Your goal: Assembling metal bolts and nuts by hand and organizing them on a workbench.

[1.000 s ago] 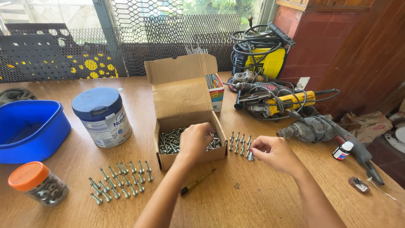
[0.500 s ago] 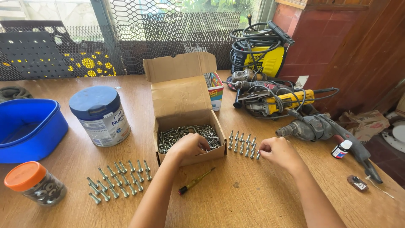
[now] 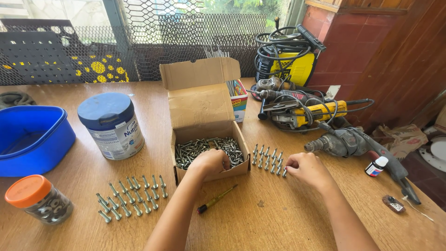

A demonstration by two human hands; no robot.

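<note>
left hand (image 3: 210, 162) curling over bolts in box (image 3: 209, 153), grip unclear | right hand (image 3: 304, 168) pinching bolt at standing row (image 3: 268, 158) | risk: knuckles nudging neighbours, toppling row

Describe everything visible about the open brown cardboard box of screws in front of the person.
The open brown cardboard box is small, rectangular and plain, and stands upright on the wooden table. Its creased lid flap is folded back and upward, away from the person. Inside lies a loose heap of silvery metal screws, filling the bottom. The left hand reaches over the front wall with curled fingers resting at the near edge of the heap. Standing screws in rows lie just right of it, apart from the box.
</note>
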